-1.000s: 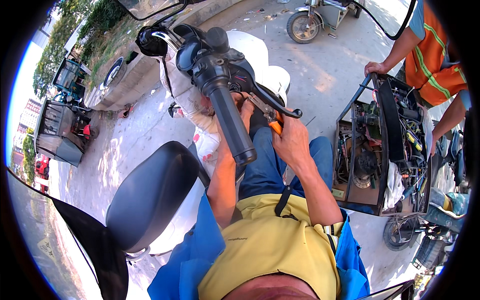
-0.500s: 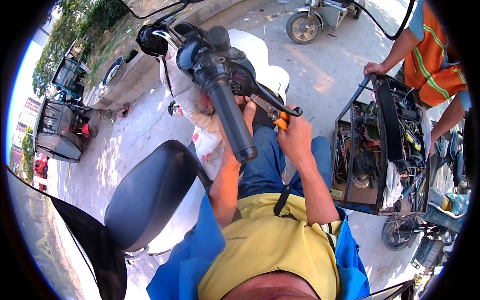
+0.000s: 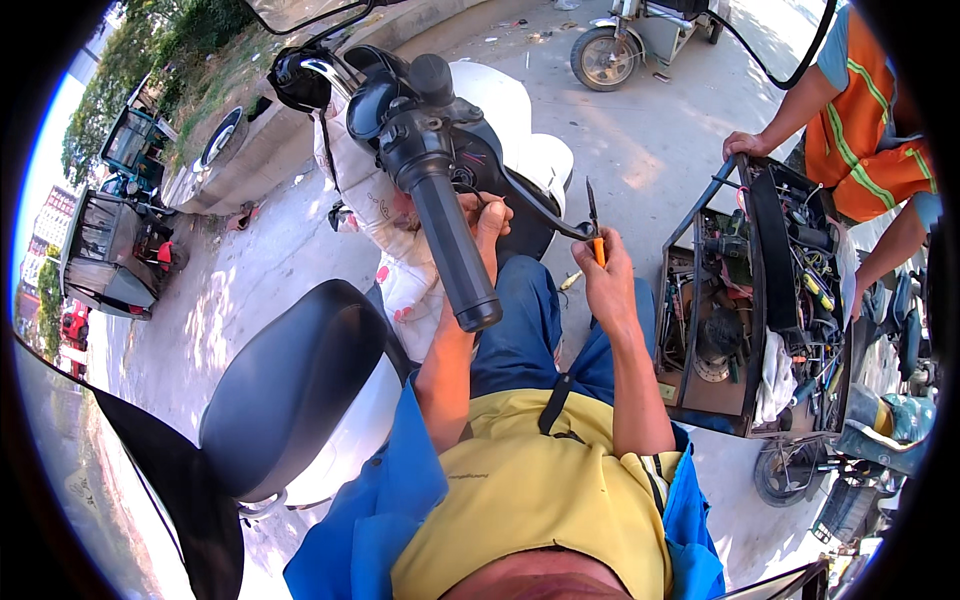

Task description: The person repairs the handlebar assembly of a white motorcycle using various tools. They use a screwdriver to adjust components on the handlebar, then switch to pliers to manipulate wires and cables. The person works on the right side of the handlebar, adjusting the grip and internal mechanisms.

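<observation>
My left hand (image 3: 484, 222) is under the black handlebar grip (image 3: 452, 245), thumb and finger pinched on a thin dark wire (image 3: 468, 187) that comes from beside the opened handlebar area. The grip hides part of this hand. My right hand (image 3: 611, 280) is closed round orange-handled pliers (image 3: 597, 240), their dark narrow jaws pointing up and away from me. The jaws stand apart from the wire, just right of the black brake lever's (image 3: 545, 212) tip. Some coloured wires show in the dark housing beside the grip.
Left of me is the scooter's black seat (image 3: 295, 390). At right stands a metal toolbox (image 3: 760, 300) crammed with tools and parts; a person in an orange vest (image 3: 860, 130) holds its frame. A three-wheeler's front wheel (image 3: 606, 58) is ahead, and parked vehicles (image 3: 112, 250) are far left.
My right hand has drawn the pliers back to the right, away from my left hand, and turned their jaws upward. My left hand stays by the grip, pinching the wire.
</observation>
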A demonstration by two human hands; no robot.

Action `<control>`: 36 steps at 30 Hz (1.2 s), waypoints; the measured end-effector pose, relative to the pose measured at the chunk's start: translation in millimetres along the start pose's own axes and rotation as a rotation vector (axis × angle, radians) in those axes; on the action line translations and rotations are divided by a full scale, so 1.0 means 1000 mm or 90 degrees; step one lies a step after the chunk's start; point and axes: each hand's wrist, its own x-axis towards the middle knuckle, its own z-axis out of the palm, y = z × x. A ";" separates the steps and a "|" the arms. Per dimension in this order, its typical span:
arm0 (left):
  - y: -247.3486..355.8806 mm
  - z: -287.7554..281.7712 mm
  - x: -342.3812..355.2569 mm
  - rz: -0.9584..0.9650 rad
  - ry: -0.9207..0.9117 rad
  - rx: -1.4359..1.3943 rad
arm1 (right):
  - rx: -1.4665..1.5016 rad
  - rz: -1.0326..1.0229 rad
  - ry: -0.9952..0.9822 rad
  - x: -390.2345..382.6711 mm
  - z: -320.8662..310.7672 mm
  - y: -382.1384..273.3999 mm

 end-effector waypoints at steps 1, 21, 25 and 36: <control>0.003 0.000 0.000 -0.006 -0.005 0.014 | 0.000 0.002 -0.007 -0.001 0.000 0.000; 0.000 -0.013 -0.003 -0.004 0.023 0.028 | -0.162 -0.197 -0.042 -0.032 0.026 -0.045; -0.007 -0.019 -0.001 -0.004 0.008 0.000 | -0.172 -0.200 -0.043 -0.032 0.028 -0.047; -0.013 -0.022 0.001 0.026 -0.014 0.071 | -0.190 -0.243 -0.043 -0.029 0.029 -0.048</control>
